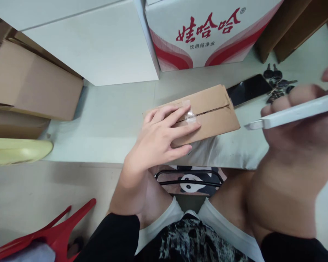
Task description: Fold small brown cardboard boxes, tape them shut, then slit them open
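Observation:
A small brown cardboard box [211, 103] lies at an angle on the pale surface, with a dark seam along its top and clear tape [190, 115] across the seam. My left hand [164, 134] lies spread over the box's left part, fingers stretched beside and onto the tape, thumb along the near edge. My right hand [297, 120] is raised to the right of the box, its fingers wrapped round a white utility knife [292, 112]. The knife's tip points left, a little apart from the box's right end.
Behind the box lie a black phone [248, 89] and a bunch of keys [278, 83]. A white carton with red lettering [205, 47] and a white cabinet [98, 43] stand at the back. Larger cardboard boxes [35, 76] are left; a red chair [54, 233] is lower left.

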A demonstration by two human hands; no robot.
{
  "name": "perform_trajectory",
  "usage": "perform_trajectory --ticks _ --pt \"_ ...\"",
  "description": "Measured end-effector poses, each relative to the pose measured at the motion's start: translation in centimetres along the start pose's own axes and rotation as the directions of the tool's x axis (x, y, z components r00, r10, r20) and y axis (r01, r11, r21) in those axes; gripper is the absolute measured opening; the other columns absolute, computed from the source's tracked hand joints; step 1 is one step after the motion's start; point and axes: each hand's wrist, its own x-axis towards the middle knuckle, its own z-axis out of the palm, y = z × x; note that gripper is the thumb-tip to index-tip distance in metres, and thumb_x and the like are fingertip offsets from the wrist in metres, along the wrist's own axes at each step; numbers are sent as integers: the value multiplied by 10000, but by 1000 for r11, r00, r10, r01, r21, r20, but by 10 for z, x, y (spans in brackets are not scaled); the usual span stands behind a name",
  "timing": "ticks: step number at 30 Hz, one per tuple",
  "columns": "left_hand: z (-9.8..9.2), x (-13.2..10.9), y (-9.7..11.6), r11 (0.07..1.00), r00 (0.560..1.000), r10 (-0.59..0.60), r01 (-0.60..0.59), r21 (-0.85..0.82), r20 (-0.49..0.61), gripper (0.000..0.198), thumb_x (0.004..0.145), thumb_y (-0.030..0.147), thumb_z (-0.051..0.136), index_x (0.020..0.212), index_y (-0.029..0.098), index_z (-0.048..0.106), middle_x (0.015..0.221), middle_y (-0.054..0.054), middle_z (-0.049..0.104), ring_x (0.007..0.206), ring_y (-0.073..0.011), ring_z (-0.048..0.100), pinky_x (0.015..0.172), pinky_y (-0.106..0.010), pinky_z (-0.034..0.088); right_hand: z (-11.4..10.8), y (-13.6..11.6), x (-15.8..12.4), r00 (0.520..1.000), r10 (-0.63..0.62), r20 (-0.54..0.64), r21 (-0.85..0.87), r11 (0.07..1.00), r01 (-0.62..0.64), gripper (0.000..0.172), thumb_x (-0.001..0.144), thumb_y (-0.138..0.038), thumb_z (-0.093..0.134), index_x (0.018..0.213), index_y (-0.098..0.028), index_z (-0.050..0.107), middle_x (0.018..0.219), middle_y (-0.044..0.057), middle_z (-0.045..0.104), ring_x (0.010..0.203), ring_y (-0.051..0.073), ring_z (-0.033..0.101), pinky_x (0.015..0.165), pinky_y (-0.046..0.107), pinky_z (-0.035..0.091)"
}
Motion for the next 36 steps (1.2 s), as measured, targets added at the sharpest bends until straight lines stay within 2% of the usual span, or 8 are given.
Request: perform_trajectory --ticks 3,6,8,10,16,21,24,36 --pt "-1 0 1 1000 1000 -2 2 -14 8 502 925 533 662 1412 413 643 1680 -12 427 1432 -363 432 1150 -536 317 13 -8 -13 991 82 108 142 985 -97 422 768 -672 764 733 -263 663 451 -68 478 379 145 546 340 281 418" --pt "0 0 2 1000 1000 -2 2 -17 8 508 930 539 652 1423 417 634 1682 -9 423 1446 -367 418 1163 -542 302 20 -7 -18 955 102 278 130 981 -142 439 581 -562 951 726 -240 689 537 -25 647 411 163 594 336 293 434" --pt "0 0 2 1000 1000 2 -2 -17 3 507 930 538 649 1424 426 632 1685 -8 418 1449 -361 419 1166 -545 299 23 -6 -20 945 113 306 89 985 -147 409 546 -441 986 712 -240 671 517 -40 632 371 136 526 317 281 369" --pt "1 0 2 1000 1000 2 -2 -23 -1 502 929 532 650 1421 433 633 1686 -7 415 1453 -350 419 1166 -545 300 26 -7 -23 958 121 260 40 990 -136 340 622 -388 935 670 -238 634 498 -51 605 352 114 469 310 276 300" --pt "1 0 4 998 1000 -20 20 -55 2 476 940 531 644 1402 416 654 1671 0 441 1459 -362 412 1176 -558 291 42 -23 -37 975 49 216 -174 985 -11 128 783 -208 737 671 -218 675 538 -47 644 445 107 547 406 280 381" --pt "0 0 5 999 1000 -6 5 -40 -12 454 956 513 622 1396 407 660 1668 -4 446 1455 -365 426 1170 -561 307 56 -23 -41 983 18 180 -357 933 48 219 812 -268 747 616 -204 672 505 -63 631 425 76 539 422 242 395" --pt "-1 0 5 1000 1000 2 -2 -10 -10 451 975 517 588 1404 397 657 1669 -19 443 1450 -367 433 1160 -557 320 59 -16 -40 978 20 208 -378 924 62 222 814 -304 763 634 -200 685 532 -54 653 448 79 554 449 247 425" --pt "0 0 6 1000 1000 -5 5 11 -10 446 974 501 588 1407 410 648 1671 -13 441 1445 -370 443 1139 -560 343 56 -17 -38 968 111 225 -494 869 15 265 785 -369 765 608 -215 641 530 -39 600 495 113 537 458 269 347"
